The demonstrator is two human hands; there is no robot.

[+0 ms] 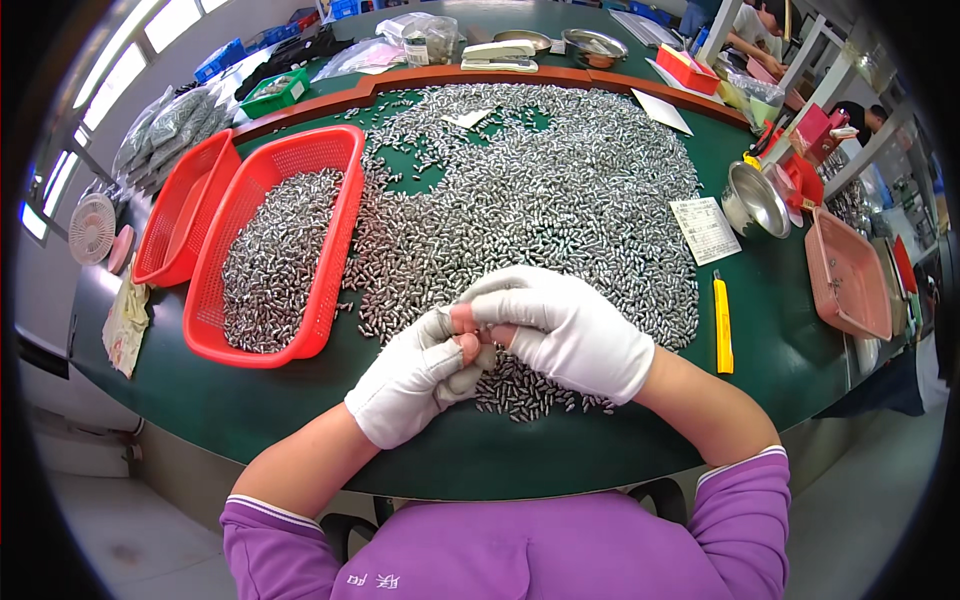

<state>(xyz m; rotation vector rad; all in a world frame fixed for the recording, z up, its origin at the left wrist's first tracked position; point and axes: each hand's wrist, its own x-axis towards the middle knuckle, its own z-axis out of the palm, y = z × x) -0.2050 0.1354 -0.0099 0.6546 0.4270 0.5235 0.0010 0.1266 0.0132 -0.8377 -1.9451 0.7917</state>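
Observation:
A wide heap of small, shiny silver metal pieces point(540, 190) covers the middle of the green table. Over its near edge my two hands meet, both in white gloves with bare fingertips. The fingers of my left hand point(415, 375) are curled and pinched together. My right hand point(565, 330) bends down against them, its fingertips touching the left ones. Whatever lies between the fingertips is too small and hidden to name. Left of the heap, a red perforated basket point(345, 215) holds many more of the same metal pieces.
Another red basket point(165, 235) stands at far left. A yellow utility knife point(722, 325), a printed paper slip point(705, 230), a steel bowl point(755, 200) and a pink basket point(850, 315) lie on the right. A wooden ledge point(400, 78) borders the heap's far side. Two people sit beyond, far right.

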